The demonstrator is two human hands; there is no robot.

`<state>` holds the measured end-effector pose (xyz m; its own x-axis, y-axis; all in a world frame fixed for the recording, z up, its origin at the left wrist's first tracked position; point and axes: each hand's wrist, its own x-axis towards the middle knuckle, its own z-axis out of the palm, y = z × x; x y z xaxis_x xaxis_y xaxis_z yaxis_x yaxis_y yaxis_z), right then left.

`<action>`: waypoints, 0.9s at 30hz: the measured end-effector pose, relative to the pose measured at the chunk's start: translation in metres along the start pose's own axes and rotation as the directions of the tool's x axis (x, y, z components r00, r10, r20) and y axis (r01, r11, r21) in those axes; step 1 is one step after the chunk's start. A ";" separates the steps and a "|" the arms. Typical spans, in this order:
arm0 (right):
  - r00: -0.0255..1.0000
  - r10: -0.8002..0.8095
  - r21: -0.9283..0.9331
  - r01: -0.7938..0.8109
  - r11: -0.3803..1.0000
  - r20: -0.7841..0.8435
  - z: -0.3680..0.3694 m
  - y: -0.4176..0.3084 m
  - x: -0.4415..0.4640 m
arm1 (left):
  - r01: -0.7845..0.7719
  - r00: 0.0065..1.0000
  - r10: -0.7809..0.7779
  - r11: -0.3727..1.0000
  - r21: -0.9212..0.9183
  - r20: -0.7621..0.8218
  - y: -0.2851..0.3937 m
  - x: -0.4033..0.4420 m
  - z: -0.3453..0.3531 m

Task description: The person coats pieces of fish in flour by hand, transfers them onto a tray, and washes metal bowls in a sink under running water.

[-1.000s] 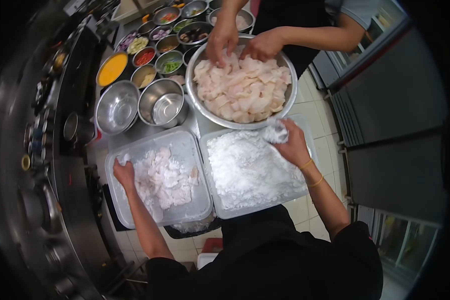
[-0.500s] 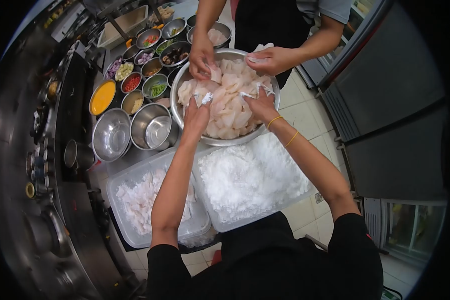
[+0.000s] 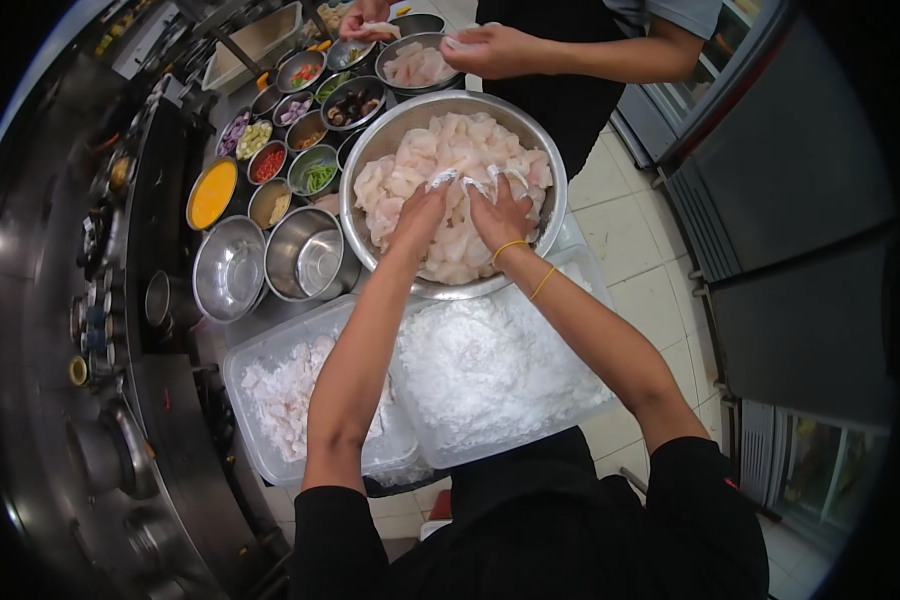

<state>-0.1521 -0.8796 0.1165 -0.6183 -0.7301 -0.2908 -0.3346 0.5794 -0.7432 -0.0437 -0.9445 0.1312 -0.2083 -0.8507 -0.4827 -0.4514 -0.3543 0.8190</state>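
Note:
A big steel bowl [image 3: 418, 114] holds a heap of pale, raw-looking slices of fish or meat [image 3: 460, 140]. My left hand [image 3: 424, 216] lies on the slices at the middle of the bowl, fingers stretched forward and partly sunk among them. Beside it my right hand [image 3: 500, 214] presses on the same heap with its fingers apart. White powder coats the fingertips of both. Below the bowl stands a clear plastic tub of white powder [image 3: 485, 365]. To its left, another tub [image 3: 395, 450] contains powdered pale pieces [image 3: 285, 395], partly hidden by my left forearm.
Across the bowl, a co-worker's hands [image 3: 485, 50] hold pale slices near a smaller bowl of slices [image 3: 418, 64]. On the left are an empty steel bowl [image 3: 230, 268], a steel pot [image 3: 310, 255], an orange-yellow liquid [image 3: 212, 194] and several ingredient bowls. Refrigerators [image 3: 790, 180] line the right.
My hands have moved closer together towards the bowl's middle. The co-worker's hands have drawn back from the big bowl to the smaller one behind, holding slices.

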 end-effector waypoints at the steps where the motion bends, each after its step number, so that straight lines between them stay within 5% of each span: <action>1: 0.999 -0.017 -0.003 0.017 1.000 -0.030 0.004 0.001 0.000 | -0.040 0.999 0.039 0.997 -0.071 -0.013 -0.001 -0.001 0.004; 3: 0.999 -0.028 0.046 0.029 0.998 -0.037 0.005 -0.003 -0.003 | -0.126 0.992 0.120 0.971 -0.203 -0.042 0.005 -0.016 0.011; 12: 0.989 -0.061 0.290 0.099 0.952 -0.137 0.023 -0.011 -0.011 | -0.136 0.970 0.022 0.873 -0.469 -0.241 -0.004 -0.026 0.022; 16: 0.979 -0.076 0.398 0.146 0.906 -0.188 0.025 -0.015 -0.014 | -0.272 0.947 0.126 0.804 -0.528 -0.296 -0.006 -0.034 0.019; 24: 0.800 -0.429 0.417 0.589 0.692 -0.419 -0.014 -0.039 -0.040 | -0.495 0.867 0.311 0.624 -0.605 -0.389 0.009 -0.067 0.016; 27: 0.813 -0.450 0.542 0.582 0.606 -0.370 -0.041 -0.028 -0.075 | -0.487 0.871 0.276 0.597 -0.637 -0.407 0.019 -0.121 0.028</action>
<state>-0.1256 -0.8261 0.1837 -0.6150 -0.7204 0.3208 -0.1771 -0.2702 -0.9464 -0.0509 -0.8375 0.1964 0.0471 -0.9966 -0.0678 0.3846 -0.0446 0.9220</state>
